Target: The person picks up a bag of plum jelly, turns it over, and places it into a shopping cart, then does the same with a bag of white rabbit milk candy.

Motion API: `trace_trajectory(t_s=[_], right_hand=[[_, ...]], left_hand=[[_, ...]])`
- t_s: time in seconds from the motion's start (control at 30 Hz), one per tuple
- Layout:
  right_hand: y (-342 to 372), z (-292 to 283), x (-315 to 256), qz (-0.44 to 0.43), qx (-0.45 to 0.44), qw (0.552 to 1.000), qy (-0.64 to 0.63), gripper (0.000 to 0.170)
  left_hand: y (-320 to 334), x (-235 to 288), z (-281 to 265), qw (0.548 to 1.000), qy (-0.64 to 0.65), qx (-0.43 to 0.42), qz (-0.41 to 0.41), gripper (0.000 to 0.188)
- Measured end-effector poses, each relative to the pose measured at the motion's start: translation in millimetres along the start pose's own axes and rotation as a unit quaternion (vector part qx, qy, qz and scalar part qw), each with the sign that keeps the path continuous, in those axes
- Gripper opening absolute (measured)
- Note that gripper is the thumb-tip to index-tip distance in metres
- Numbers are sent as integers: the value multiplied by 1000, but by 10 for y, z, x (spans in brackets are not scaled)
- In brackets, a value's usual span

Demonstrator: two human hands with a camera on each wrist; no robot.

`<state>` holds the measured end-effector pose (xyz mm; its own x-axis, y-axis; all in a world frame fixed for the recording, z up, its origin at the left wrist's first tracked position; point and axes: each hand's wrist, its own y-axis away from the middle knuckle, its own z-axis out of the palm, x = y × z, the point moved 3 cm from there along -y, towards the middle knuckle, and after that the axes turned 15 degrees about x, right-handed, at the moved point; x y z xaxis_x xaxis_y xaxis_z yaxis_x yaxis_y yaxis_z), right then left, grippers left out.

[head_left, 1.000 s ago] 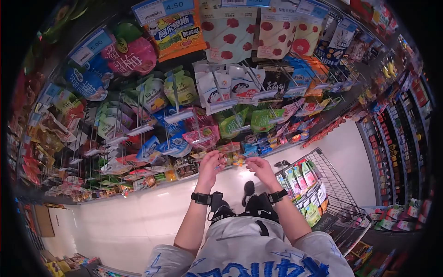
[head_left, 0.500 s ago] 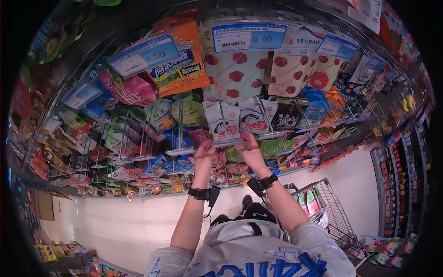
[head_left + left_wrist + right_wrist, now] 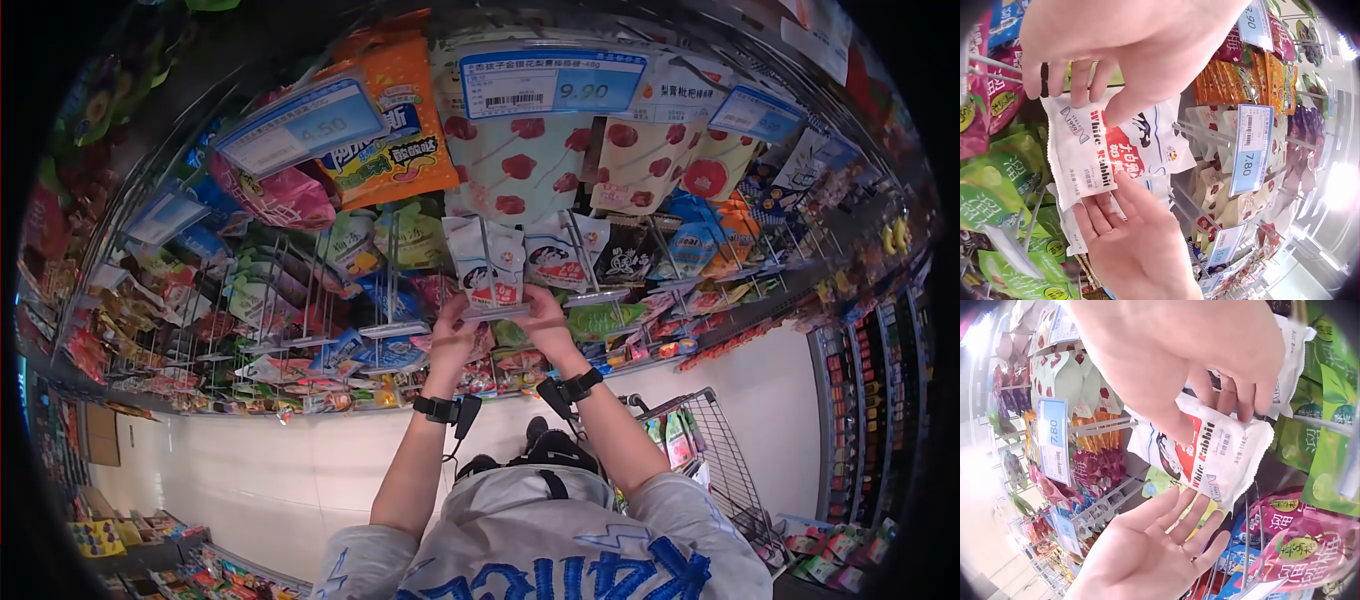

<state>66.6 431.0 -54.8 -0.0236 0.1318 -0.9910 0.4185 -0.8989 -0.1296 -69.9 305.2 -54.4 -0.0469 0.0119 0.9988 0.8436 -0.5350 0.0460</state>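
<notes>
A white candy bag with red print (image 3: 490, 262) hangs in the front of the rack in the head view. My left hand (image 3: 450, 342) and right hand (image 3: 548, 328) stand at either side of its lower part. In the left wrist view the left hand (image 3: 1141, 47) reaches over one edge of the bag (image 3: 1082, 150), and the right hand (image 3: 1141, 250) lies along the opposite edge. The right wrist view has the right hand (image 3: 1191, 356) across the bag (image 3: 1225, 450), with the left hand (image 3: 1147, 550) on the other side, fingers fairly straight. Contact behind the bag is hidden.
Packed hooks with an orange bag (image 3: 410, 150), a second white bag (image 3: 565, 250) and green bags (image 3: 605, 318) surround the hands. Price tags (image 3: 550, 85) jut out above. A shopping cart (image 3: 730, 450) holding bags stands at the right on the pale floor (image 3: 300, 460).
Both hands have risen from waist height to the rack, then settled beside the white bag. The view has tilted, bringing the upper tags lower in frame. The right hand has shifted slightly rightward.
</notes>
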Motion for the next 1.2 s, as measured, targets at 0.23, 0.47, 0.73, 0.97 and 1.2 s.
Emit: trace_trajectory(t_s=[0.23, 0.47, 0.73, 0.97, 1.2], right_hand=[[348, 63, -347, 107, -9, 987, -121, 45], [964, 69, -636, 173, -18, 970, -167, 44], [1699, 26, -654, 196, 32, 966, -164, 31], [2264, -99, -684, 205, 31, 967, -148, 38], [2441, -248, -904, 227, -7, 954, -194, 39]], left_hand=[[285, 161, -126, 999, 34, -20, -25, 48], [707, 325, -470, 991, 108, -63, -47, 48], [1229, 241, -768, 976, 96, -145, -130, 37], [1684, 106, -917, 956, 140, -185, -179, 38], [1938, 345, -921, 946, 171, -183, -204, 24]])
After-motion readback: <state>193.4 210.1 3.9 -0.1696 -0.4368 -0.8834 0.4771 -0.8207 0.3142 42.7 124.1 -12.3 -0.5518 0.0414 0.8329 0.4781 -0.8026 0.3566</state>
